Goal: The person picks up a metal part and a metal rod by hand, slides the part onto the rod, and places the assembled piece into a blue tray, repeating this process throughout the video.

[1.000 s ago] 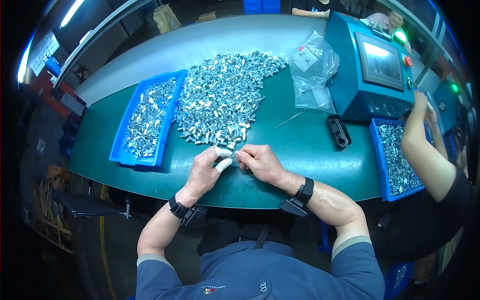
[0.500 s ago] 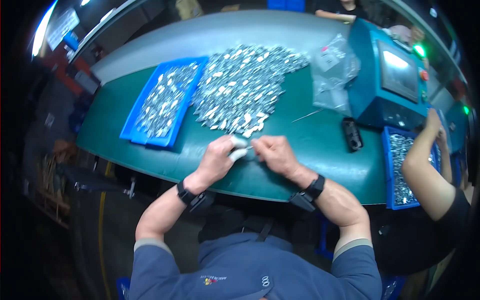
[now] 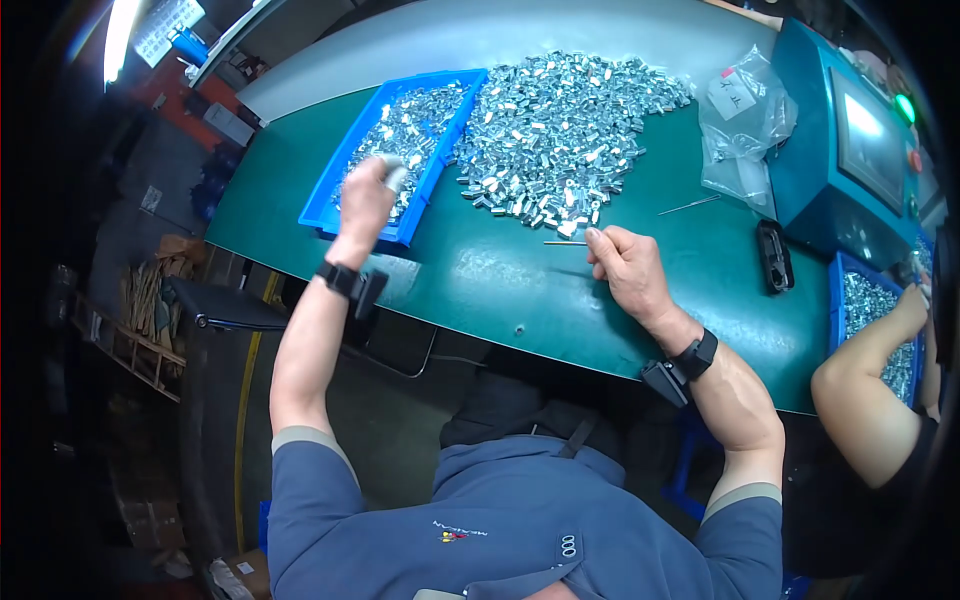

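My left hand [image 3: 368, 197] is stretched out over the blue tray [image 3: 330, 205] of small shiny metal parts at the left, fingers bunched, white tape on the fingertips; whether it holds a part is unclear. My right hand [image 3: 622, 268] rests on the green table [image 3: 500, 290] and pinches a thin metal rod [image 3: 563, 243] that points left. Just beyond the rod lies a big heap of silver metal parts [image 3: 560, 130].
A second thin rod [image 3: 688, 206] lies right of the heap. Clear plastic bags [image 3: 745, 125] sit by a teal machine with a screen [image 3: 850, 150]. A black tool [image 3: 773, 255] lies near it. Another person's arm [image 3: 870, 375] reaches into a blue tray [image 3: 880, 320] at the right.
My hands were together at the table's front edge. The left hand has since swung out to the blue tray, and the right hand stays holding the rod.
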Tool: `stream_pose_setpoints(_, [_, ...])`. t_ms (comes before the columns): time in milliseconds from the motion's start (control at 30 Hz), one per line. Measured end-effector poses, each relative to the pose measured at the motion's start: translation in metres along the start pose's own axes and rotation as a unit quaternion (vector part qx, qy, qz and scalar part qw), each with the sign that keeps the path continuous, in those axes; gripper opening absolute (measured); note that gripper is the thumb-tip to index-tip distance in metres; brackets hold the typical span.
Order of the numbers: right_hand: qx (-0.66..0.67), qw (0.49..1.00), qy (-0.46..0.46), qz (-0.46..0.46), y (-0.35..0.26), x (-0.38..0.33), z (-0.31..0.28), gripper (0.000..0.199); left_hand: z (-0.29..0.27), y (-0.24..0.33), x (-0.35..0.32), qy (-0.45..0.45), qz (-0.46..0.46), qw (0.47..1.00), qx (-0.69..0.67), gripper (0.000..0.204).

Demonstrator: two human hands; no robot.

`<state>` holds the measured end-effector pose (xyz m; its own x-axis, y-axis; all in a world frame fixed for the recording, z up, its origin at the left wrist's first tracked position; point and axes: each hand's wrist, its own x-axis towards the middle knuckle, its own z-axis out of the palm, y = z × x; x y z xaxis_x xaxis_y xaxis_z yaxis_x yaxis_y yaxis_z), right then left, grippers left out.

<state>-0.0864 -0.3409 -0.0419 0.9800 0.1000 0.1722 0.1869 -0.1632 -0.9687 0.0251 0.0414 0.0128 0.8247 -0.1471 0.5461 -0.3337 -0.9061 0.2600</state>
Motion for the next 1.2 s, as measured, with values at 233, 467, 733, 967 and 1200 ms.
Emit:
stream_pose_setpoints(233, [-0.012, 1.000, 0.017, 0.009, 0.005, 0.001, -0.004, 0.042, 0.040, 0.024, 0.001, -0.108, 0.130, 0.985, 0.028, 0.036])
stream_pose_setpoints(467, [-0.013, 1.000, 0.002, 0.019, 0.001, 0.002, -0.001, 0.042, 0.078, 0.035, -0.015, -0.138, 0.127, 0.978, 0.088, 0.041])
stream_pose_setpoints(733, [-0.015, 1.000, -0.004, 0.023, 0.004, 0.001, -0.002, 0.042, 0.057, 0.076, -0.052, -0.136, 0.070, 0.982, -0.114, 0.019])
stream_pose_setpoints(967, [-0.017, 1.000, -0.007, 0.024, 0.000, 0.000, 0.000, 0.039, 0.050, 0.076, -0.068, -0.112, 0.069, 0.987, -0.088, 0.020])
stream_pose_setpoints(1200, [0.001, 1.000, -0.013, 0.005, 0.002, -0.002, 0.003, 0.036, 0.037, 0.112, -0.078, -0.138, 0.008, 0.965, -0.222, 0.017])
